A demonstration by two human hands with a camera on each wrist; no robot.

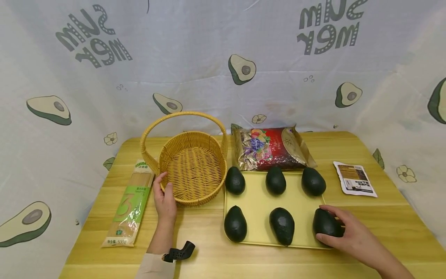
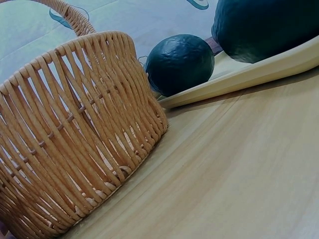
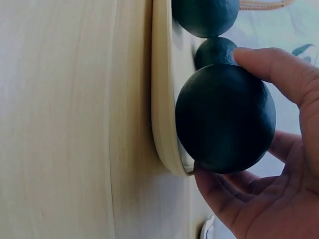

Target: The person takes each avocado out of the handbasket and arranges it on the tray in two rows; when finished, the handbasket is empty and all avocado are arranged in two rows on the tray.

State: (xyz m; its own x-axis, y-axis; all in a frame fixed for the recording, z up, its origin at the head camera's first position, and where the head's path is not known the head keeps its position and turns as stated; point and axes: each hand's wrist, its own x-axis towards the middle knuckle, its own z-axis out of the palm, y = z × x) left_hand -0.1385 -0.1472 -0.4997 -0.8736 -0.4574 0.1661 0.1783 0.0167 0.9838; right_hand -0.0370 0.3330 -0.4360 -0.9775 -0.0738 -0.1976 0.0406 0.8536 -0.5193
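My right hand (image 1: 355,232) grips a dark green avocado (image 1: 326,223) at the front right corner of a pale yellow tray (image 1: 256,201). In the right wrist view, thumb and fingers curve round opposite sides of this avocado (image 3: 225,119), close to the tray's rim (image 3: 162,99). Several other avocados (image 1: 282,226) lie on the tray in two rows. My left hand (image 1: 166,201) holds the near left rim of a round yellow wicker basket (image 1: 196,170) with a tall looped handle; its inside shows only woven bottom. The left wrist view shows the basket's side (image 2: 84,124) but barely the hand.
Left of the basket lies a pack of spaghetti (image 1: 130,205). Behind the tray, a red and gold candy bag (image 1: 273,149) touches the back avocados or nearly so. A small white and brown pouch (image 1: 354,179) lies at the right. A printed cloth (image 1: 198,46) hangs around the wooden table (image 1: 205,252).
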